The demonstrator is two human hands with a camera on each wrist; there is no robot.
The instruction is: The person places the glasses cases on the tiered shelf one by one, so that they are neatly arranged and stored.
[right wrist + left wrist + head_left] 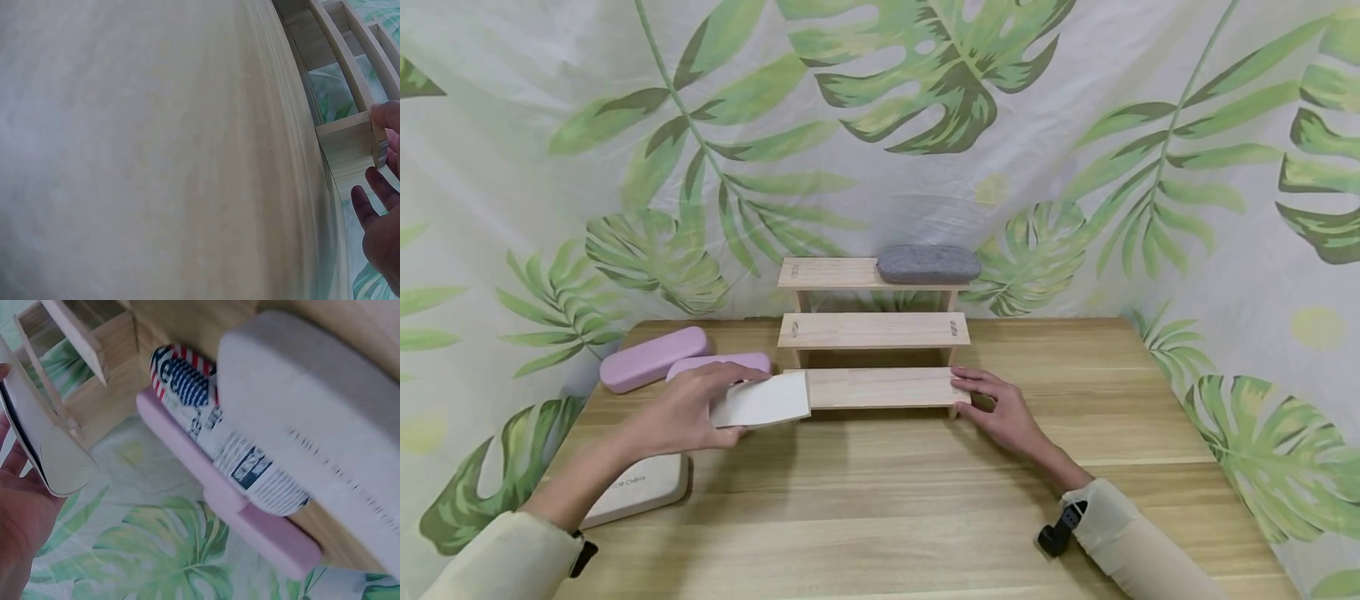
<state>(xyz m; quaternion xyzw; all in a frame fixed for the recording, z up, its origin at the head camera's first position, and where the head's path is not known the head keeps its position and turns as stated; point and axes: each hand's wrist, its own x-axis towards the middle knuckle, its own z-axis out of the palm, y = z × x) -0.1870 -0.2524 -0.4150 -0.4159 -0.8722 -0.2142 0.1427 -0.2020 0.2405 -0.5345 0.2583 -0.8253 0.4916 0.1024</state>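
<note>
In the head view my left hand (688,408) grips a white glasses case (763,400), fingers along its top and thumb below. The case is at the left end of the lowest step of a three-step wooden shelf (880,387), overlapping it. A dark seam shows along the white case (47,425) in the left wrist view. At the other end of that step, my right hand (1000,408) pinches the board between thumb and fingers. A grey glasses case (928,264) lies on the right half of the top step.
Two pink cases (655,358) lie at the table's back left. A patterned case (212,434) sits between them and a larger off-white case (640,487) with lettering. Behind the table (880,517) hangs a leaf-print cloth (910,192), close to the shelf's back.
</note>
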